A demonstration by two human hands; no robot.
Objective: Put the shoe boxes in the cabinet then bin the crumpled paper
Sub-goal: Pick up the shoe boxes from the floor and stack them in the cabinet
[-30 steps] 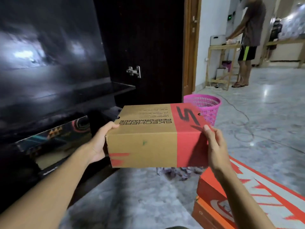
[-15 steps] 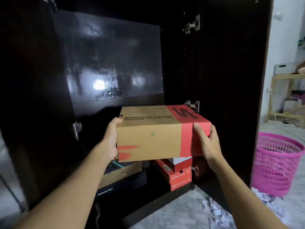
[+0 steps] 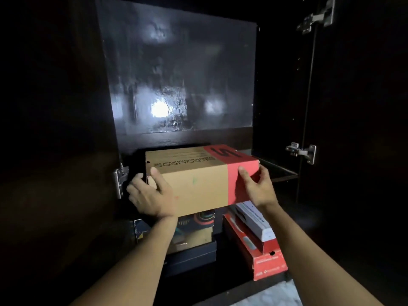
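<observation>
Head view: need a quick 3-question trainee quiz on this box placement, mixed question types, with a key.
1. True or false: the tan-and-red shoe box is gripped by the right hand only, while the left hand hangs free.
2. Multiple choice: the white box in the lower compartment lies on A) a red box; B) a folded towel; C) a basket.
3. Fill in: the shoe box's red band is at the ___ hand's end.

Key: 1 false, both hands grip it, one at each end; 2 A; 3 right.
</observation>
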